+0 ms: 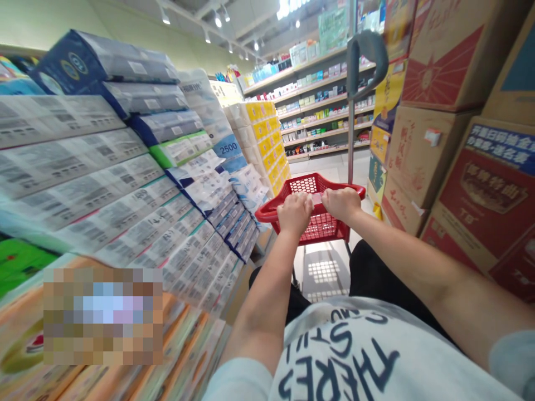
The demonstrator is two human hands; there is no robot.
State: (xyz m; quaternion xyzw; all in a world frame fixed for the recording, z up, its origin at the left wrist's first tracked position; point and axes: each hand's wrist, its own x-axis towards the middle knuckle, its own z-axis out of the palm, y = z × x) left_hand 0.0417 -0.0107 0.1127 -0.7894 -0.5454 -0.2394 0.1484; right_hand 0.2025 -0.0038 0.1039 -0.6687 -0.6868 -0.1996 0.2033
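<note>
A red plastic shopping basket [305,186] stands in front of me in a shop aisle. Its grey pull handle [364,53] rises on a pole at its far side. My left hand [295,213] is closed over the basket's near rim. My right hand [341,203] is closed over the same rim, just to the right of the left hand. Both arms are stretched forward. What is inside the basket is hidden by my hands.
Stacked packs of tissue and toilet paper [125,184] fill the left side of the aisle. Brown and red cardboard boxes [455,139] are piled on the right. Shelves of goods [321,111] stand at the far end. Pale floor [324,273] runs between.
</note>
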